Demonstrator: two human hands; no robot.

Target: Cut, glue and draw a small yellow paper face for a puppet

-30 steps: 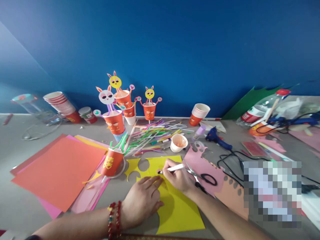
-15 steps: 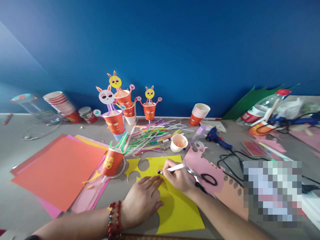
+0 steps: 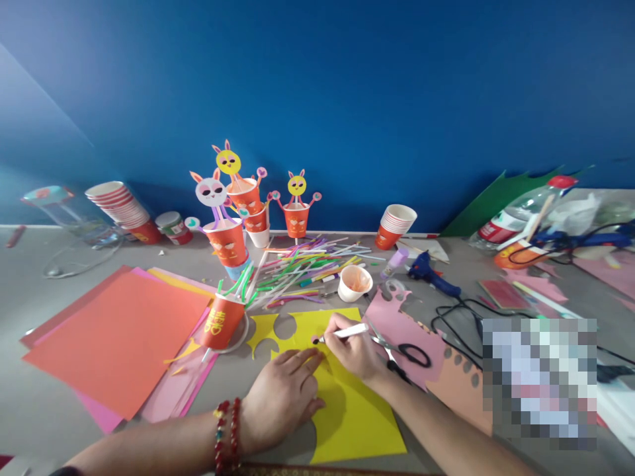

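My left hand (image 3: 282,395) lies flat, fingers stretched out, on a yellow paper sheet (image 3: 354,416) with round holes cut from it. My right hand (image 3: 354,350) is closed on a white marker pen (image 3: 344,332). The pen's black tip touches a small pink piece (image 3: 314,340) on the yellow sheet, just beyond my left fingertips. Black-handled scissors (image 3: 404,352) lie on a pink cut sheet (image 3: 397,324) right beside my right hand.
An orange cup (image 3: 221,321) lies tilted at the left of the yellow sheet, beside orange and pink sheets (image 3: 119,340). Behind lie loose straws (image 3: 302,268), a white cup (image 3: 354,283), bunny cups (image 3: 229,235), a cup stack (image 3: 394,227), a blue glue gun (image 3: 431,276) and black cables (image 3: 459,317).
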